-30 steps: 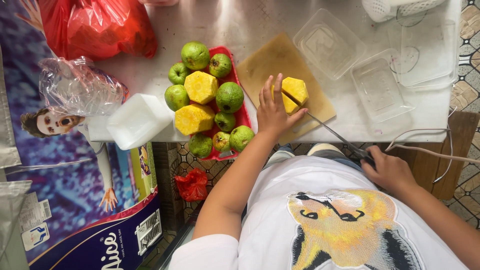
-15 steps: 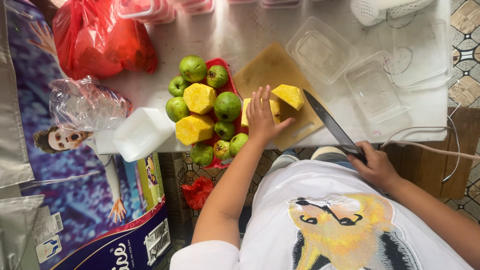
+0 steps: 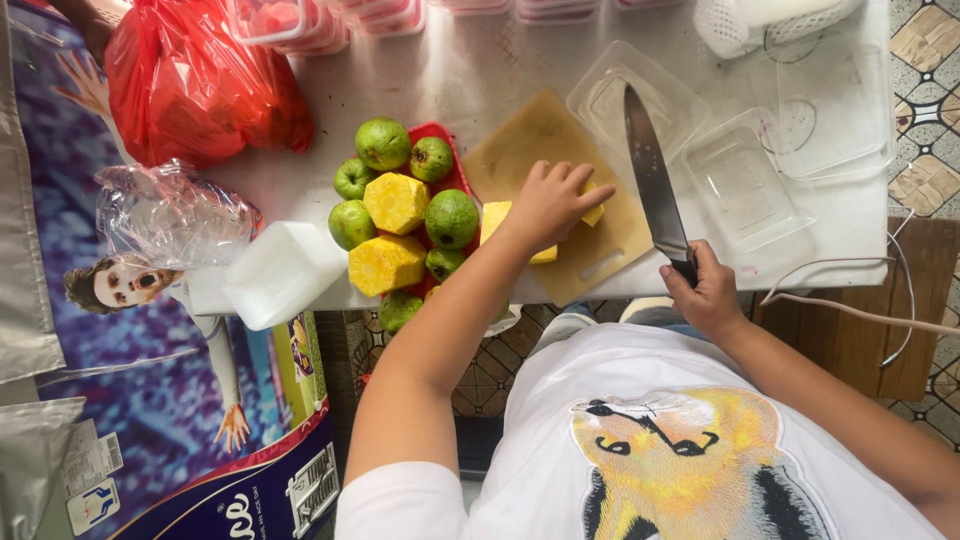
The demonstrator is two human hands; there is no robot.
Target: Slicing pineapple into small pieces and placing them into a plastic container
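Your left hand lies flat, fingers together, pressing a peeled pineapple piece onto the wooden cutting board at the bench's near edge. Your right hand is wrapped around the handle of a large knife, its blade pointing away over the board's right side. Just left of the board, a red tray holds green guavas and two peeled pineapples. Clear plastic containers sit to the right on the metal bench; a red plastic bag lies at the far left corner. Patterned floor tiles show beyond the right edge.
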